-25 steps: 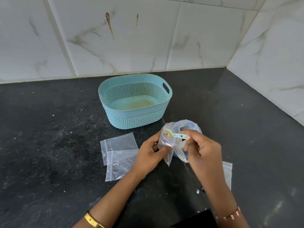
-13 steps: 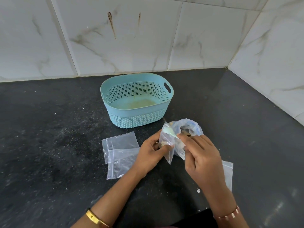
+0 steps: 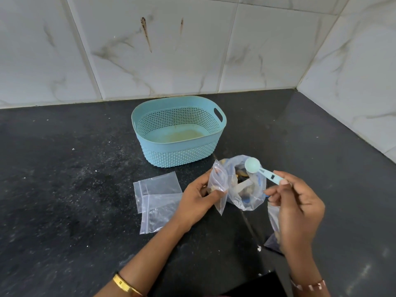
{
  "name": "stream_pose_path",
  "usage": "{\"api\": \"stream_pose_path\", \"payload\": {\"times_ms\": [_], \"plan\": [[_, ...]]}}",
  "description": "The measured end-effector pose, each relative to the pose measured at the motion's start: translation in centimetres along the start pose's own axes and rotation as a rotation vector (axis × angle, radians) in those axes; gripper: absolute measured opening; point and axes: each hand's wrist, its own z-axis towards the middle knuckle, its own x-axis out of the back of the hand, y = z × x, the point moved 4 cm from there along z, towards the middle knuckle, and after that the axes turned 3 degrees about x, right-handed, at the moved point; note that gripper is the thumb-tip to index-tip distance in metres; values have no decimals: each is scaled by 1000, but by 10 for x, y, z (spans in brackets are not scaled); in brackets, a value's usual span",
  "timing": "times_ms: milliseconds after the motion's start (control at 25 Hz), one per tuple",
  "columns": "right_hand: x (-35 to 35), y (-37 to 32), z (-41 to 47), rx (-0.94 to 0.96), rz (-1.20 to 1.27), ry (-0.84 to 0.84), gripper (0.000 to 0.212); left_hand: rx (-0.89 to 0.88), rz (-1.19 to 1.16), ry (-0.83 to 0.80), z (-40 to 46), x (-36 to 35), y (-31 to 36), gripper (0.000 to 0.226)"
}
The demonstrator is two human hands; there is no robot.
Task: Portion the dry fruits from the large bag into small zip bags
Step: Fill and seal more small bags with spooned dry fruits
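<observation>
My left hand (image 3: 198, 199) pinches a small clear zip bag (image 3: 219, 185) upright, with a few pale fruit pieces inside near my fingers. Right beside it stands the large clear bag (image 3: 246, 187) of dry fruits, its mouth open upward. My right hand (image 3: 296, 207) holds the handle of a light blue measuring spoon (image 3: 254, 165); its round bowl hovers above the large bag's mouth and looks empty. Two flat empty zip bags (image 3: 158, 199) lie overlapped on the black counter left of my left hand. Another zip bag (image 3: 273, 228) lies partly hidden under my right hand.
A light blue perforated basket (image 3: 177, 155) stands behind the bags, nothing in it but a stained bottom. The black stone counter (image 3: 64, 189) carries pale crumbs and dust. White marble tile walls (image 3: 171, 50) close the back and right side, meeting in a corner at the right.
My right hand has drawn back to the right and lifted the spoon out, so its bowl now shows above the large bag. The left hand still holds the small bag.
</observation>
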Motion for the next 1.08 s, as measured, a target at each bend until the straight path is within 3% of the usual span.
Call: {"api": "stream_pose_path", "payload": {"times_ms": [160,360,520,640,760,880,1080], "plan": [[6,30,-2,-254,-96,-82,32,1,8,-9,0,-1,1,42],[-18,39,-1,-338,-163,-119,17,-15,21,-32,-3,-4,3,48],[-29,40,3,-174,-545,-201,7,-36,117,-6,-5,-3,4,58],[-27,35,1,27,-847,-251,17,-78,199,28,-11,-3,10,58],[-22,15,-1,50,-667,-294,20,-121,199,124,-19,-3,16,52],[-28,-10,-13,-48,-324,-495,10,-155,178,193,-24,-4,22,47],[-28,-19,-19,189,-417,-401,4,-145,217,182,-29,-5,25,59]]}}
